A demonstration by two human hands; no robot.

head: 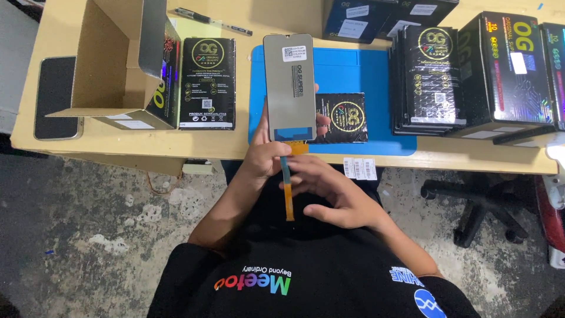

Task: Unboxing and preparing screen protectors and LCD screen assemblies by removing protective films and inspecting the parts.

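My left hand (268, 156) grips the lower end of a grey rectangular phone screen panel (289, 88), holding it upright over the blue mat (359, 76). An orange flex ribbon (288, 188) hangs down from the panel's bottom edge. My right hand (332, 194) sits just below, fingers touching the ribbon. A small black packet with gold print (344, 118) lies on the mat just behind the panel.
An open cardboard box (115, 65) stands at the left with a black flat box (207, 82) beside it. Stacks of black boxes (426, 79) fill the right side. A dark phone (56, 97) lies at the table's left edge, a pen (212, 20) at the back. White labels (359, 168) stick on the front edge; an office chair base (482, 206) stands on the floor.
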